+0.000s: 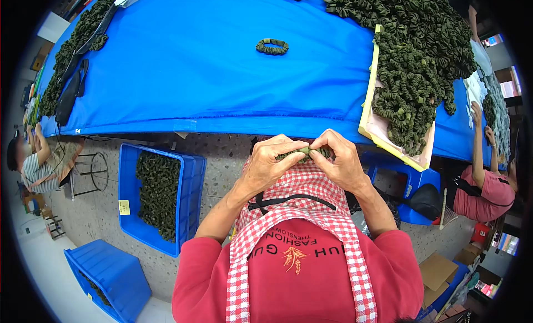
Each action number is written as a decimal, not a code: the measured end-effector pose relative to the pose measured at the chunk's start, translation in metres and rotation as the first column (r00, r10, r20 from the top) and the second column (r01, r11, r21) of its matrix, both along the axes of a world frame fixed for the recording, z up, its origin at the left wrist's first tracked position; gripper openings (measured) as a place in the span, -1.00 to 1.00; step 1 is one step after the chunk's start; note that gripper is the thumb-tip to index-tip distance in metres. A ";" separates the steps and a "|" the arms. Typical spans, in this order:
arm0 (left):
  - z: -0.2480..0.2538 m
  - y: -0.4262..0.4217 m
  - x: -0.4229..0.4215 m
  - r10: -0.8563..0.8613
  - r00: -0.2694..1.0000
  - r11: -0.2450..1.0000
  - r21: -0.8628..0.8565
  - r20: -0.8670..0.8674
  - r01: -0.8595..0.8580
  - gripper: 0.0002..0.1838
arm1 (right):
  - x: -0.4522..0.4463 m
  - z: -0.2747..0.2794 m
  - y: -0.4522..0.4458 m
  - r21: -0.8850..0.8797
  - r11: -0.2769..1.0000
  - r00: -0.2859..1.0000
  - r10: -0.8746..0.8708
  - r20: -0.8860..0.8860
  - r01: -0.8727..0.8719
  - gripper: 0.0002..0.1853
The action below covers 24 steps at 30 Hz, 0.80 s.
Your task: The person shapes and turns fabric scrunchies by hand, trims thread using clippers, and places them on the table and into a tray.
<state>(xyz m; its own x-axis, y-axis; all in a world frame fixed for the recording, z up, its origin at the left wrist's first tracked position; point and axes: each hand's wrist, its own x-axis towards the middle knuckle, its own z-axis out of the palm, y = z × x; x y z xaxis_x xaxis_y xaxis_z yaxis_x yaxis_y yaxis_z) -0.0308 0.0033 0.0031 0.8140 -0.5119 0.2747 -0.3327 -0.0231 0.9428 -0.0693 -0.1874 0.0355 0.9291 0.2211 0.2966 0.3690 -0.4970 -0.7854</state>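
Between my two hands, just in front of the table edge, is a dark green scrunchie [305,151]. My left hand [270,159] pinches one side of it with thumb and index finger. The other side is pinched by my right hand [340,156], and the fingertips of both hands almost meet at its middle. Much of the scrunchie is hidden behind the fingers. A single scrunchie [272,46] lies as a flattened ring on the blue table cover [222,73], beyond my hands. To the right, a yellow tray [366,109] is heaped with similar scrunchies.
A large pile of scrunchies [422,23] spreads behind the tray. On the floor at left stand a blue crate [189,195] full of scrunchies and a second blue crate [114,278]. One person [41,162] sits at far left, another [486,192] at far right.
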 end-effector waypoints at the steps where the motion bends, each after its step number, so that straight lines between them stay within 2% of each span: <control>1: 0.000 0.000 0.000 -0.003 1.000 1.000 -0.019 0.005 0.004 -0.78 | 0.000 0.000 0.001 -0.009 1.000 1.000 0.005 0.011 -0.005 -0.81; 7: 0.002 0.001 0.003 -0.030 0.984 0.994 0.109 0.174 0.011 -0.71 | 0.002 0.002 0.004 0.087 0.996 0.988 -0.011 -0.152 0.024 -0.77; 11: 0.014 0.002 -0.004 -0.010 0.992 0.999 0.047 -0.128 0.016 -0.55 | 0.007 0.006 0.013 0.159 0.985 0.989 -0.041 -0.143 0.064 -0.80; 17: 0.009 0.006 0.000 -0.013 0.969 0.999 0.037 -0.249 0.023 -0.43 | 0.010 -0.002 0.004 0.003 0.997 0.997 0.074 -0.028 -0.074 -0.79; 21: 0.009 0.006 0.004 -0.101 0.888 0.990 -0.132 -0.448 0.046 -0.42 | 0.009 0.004 0.006 0.047 0.998 0.989 0.037 -0.140 -0.031 -0.84; 22: 0.008 0.005 0.004 -0.101 0.889 0.990 -0.131 -0.447 0.047 -0.42 | 0.009 0.003 0.005 0.048 0.998 0.990 0.037 -0.138 -0.030 -0.84; 24: 0.000 -0.005 0.002 -0.049 0.914 0.977 -0.208 -0.402 -0.038 -0.49 | 0.010 0.001 0.000 0.151 0.988 0.969 0.011 -0.247 0.028 -0.83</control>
<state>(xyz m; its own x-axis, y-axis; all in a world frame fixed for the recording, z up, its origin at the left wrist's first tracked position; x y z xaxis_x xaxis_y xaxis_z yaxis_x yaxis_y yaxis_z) -0.0286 -0.0013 0.0036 0.8747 -0.4841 0.0241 0.0767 0.1873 0.9793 -0.0590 -0.1877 0.0365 0.9792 0.1828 0.0882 0.1511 -0.3666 -0.9180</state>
